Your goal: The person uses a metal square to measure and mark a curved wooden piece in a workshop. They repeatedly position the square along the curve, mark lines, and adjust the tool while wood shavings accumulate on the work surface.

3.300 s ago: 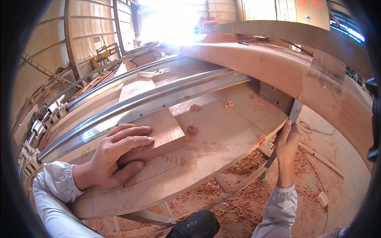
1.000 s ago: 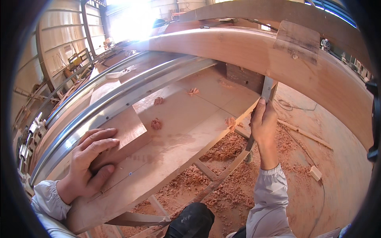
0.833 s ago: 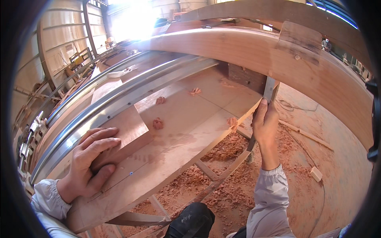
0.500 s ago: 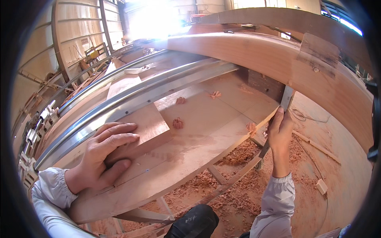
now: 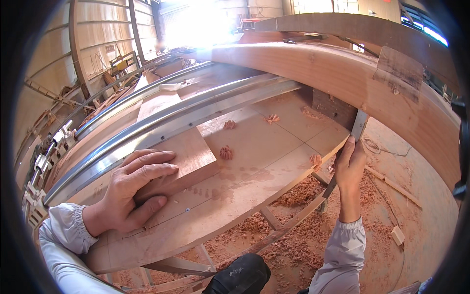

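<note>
My left hand (image 5: 134,191) lies over the end of a flat wooden block (image 5: 188,154), fingers on its top and thumb down by its near side. The block sits on a broad, curved-edge wooden board (image 5: 254,171) with pencil lines. In my right hand (image 5: 350,164) is a narrow grey metal ruler (image 5: 361,123), held upright at the board's right edge. Its upper end meets the underside of a long curved wooden beam (image 5: 313,66). Part of the ruler is hidden by my fingers.
Two metal rails (image 5: 161,130) run across the work on the left. Curled shavings (image 5: 226,152) lie on the board. Below it are a wooden frame (image 5: 271,218) and heaped shavings (image 5: 293,255). A cable (image 5: 391,152) and a small wood offcut (image 5: 397,235) lie on the floor.
The view has shifted slightly, moving the scene a little right and down in the picture. Both hands keep their places on the block and the ruler.
</note>
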Tool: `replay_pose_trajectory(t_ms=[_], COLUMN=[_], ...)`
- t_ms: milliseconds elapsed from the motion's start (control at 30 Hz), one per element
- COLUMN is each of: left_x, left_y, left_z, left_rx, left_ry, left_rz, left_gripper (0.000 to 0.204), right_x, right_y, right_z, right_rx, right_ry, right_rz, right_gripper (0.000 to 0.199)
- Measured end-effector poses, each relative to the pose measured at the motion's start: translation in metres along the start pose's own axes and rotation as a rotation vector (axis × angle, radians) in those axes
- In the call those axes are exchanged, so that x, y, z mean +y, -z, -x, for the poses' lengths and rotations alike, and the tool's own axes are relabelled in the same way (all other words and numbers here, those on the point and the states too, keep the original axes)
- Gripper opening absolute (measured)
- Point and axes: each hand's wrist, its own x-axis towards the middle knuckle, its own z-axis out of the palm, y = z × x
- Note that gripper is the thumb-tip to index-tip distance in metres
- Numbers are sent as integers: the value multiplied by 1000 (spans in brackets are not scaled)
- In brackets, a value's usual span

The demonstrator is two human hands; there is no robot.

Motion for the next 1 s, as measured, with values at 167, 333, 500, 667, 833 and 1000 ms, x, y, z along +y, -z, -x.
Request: replay_pose_trajectory(t_ms=[167, 333, 500, 667, 833, 1000], left_x=[-1, -3, -3, -3, -2, -2], left_y=[0, 1, 1, 1, 0, -1], left_z=[0, 2, 2, 2, 1, 1], left_rx=[-9, -40, -40, -40, -14, -4], left_ry=[3, 15, 9, 16, 9, 14], left_rz=[-6, 8, 13, 14, 10, -3], left_gripper=[48, 50, 50, 50, 49, 50], right_x=[4, 1, 2, 3, -1, -1], right_y=[-2, 0, 0, -1, 1, 1], right_z=[0, 0, 0, 0, 0, 2], right_rx=[14, 1, -3, 8, -13, 6], right_ry=[22, 17, 19, 24, 7, -35], right_rz=[-5, -13, -20, -20, -18, 35], right_gripper=[43, 44, 44, 44, 42, 41])
